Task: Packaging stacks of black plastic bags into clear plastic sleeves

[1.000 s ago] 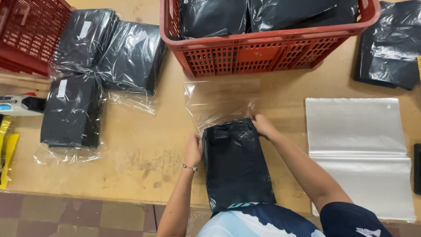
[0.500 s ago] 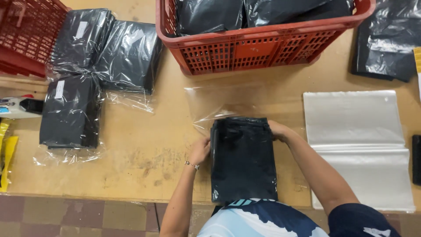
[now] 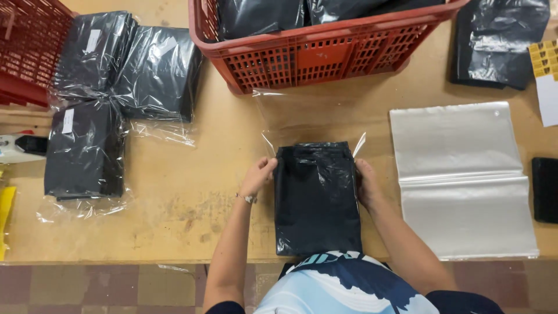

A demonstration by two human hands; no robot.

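Note:
A folded black garment (image 3: 317, 197) lies inside a clear plastic bag (image 3: 302, 119) on the wooden table, near its front edge. My left hand (image 3: 260, 174) grips the bag's left edge beside the garment. My right hand (image 3: 366, 183) holds the right edge. The bag's loose open end stretches away from me toward the red crate (image 3: 314, 55).
The red crate holds more black garments. Three bagged black garments (image 3: 87, 148) lie at the left, beside another red basket (image 3: 26, 46). A stack of clear empty bags (image 3: 465, 180) lies at the right. A loose black garment (image 3: 497, 43) sits at top right.
The garment has slid fully into the clear bag, and both hands have moved down to the sides of its top edge.

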